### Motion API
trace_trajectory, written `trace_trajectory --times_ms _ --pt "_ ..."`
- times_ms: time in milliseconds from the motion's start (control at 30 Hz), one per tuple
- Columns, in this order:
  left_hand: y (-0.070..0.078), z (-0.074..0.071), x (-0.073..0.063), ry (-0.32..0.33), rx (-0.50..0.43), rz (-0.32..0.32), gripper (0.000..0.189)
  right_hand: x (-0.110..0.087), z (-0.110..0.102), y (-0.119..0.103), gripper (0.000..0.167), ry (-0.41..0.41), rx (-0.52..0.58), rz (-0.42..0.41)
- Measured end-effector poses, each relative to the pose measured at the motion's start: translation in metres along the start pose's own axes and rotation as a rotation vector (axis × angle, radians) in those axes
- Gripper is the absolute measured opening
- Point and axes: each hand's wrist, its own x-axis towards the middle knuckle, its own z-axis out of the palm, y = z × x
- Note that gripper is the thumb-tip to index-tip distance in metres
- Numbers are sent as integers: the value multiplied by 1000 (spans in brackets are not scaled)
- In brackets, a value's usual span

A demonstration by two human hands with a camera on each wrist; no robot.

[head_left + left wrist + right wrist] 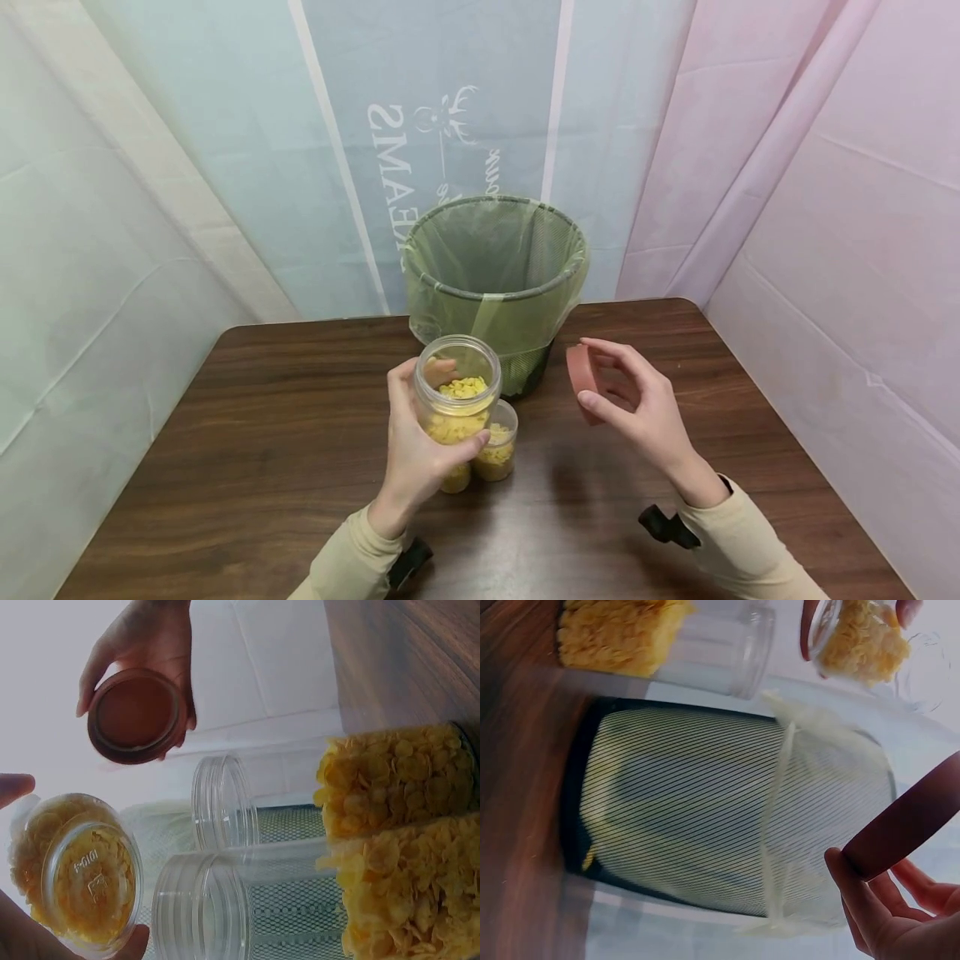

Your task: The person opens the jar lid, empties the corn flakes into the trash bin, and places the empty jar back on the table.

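Observation:
My left hand [412,458] grips a clear jar [459,425] of yellow flakes that look like cornflakes. The jar has no lid on, and its mouth tilts towards the head camera. In the left wrist view its embossed base [94,885] shows. Off to the right, my right hand [648,408] holds a reddish-brown round lid [582,379] by its rim, apart from the jar. Below the held jar, two more clear jars stand on the table, one [497,458] beside the other [456,481]. Both are uncapped and partly filled with flakes; the left one is mostly hidden in the head view.
Just behind the jars stands a green mesh bin [517,371] with a translucent yellowish liner [480,321] folded over its rim. The dark wood-grain table [300,450] carries everything. Pale fabric curtains [247,125] hang behind and at both sides.

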Motion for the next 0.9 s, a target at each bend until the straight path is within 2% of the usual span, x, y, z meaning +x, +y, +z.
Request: trace_trajectory --times_ms 333,600,900 --pt "1 -8 -2 85 14 31 91 -4 -2 18 58 18 -117 75" --pt "1 -18 -4 141 30 31 91 1 -2 16 57 24 -213 146" --pt "1 -28 -6 178 34 37 93 5 -9 73 61 15 -312 231"
